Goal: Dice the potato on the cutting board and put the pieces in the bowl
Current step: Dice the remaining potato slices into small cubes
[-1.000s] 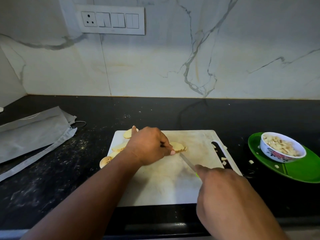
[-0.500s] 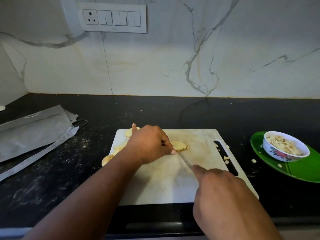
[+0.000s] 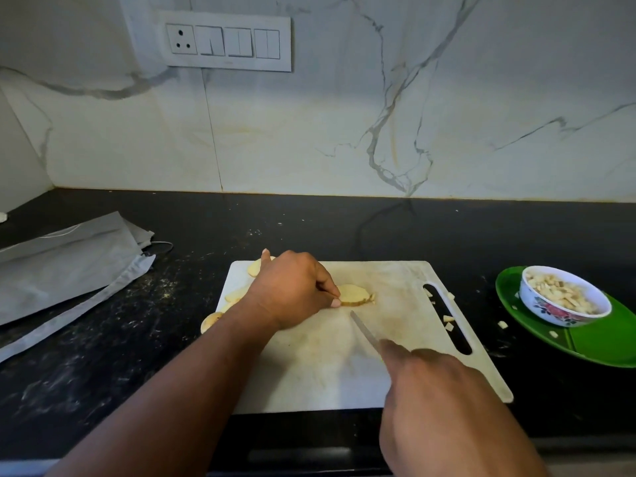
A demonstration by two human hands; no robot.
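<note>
Potato slice (image 3: 354, 295): flat mid cutting board (image 3: 309, 373), pinned by left hand (image 3: 292, 290), grip pinching its near end
Knife (image 3: 364, 332): blade drawn back off the slice since a second ago, right hand (image 3: 444, 401) grip clamped on handle
Meaning: likely lining up another cut
Bowl (image 3: 564, 297): well right, holding dice, on green plate (image 3: 605, 342) on table (image 3: 103, 339)

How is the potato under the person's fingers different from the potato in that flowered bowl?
The pale potato slices under the left hand are broad, flat and whole; the diced potato in the white flowered bowl is small chunks. The slices lie on the white plastic cutting board; the dice are heaped in the bowl on the green plate. Both are the same pale yellow flesh.
</note>
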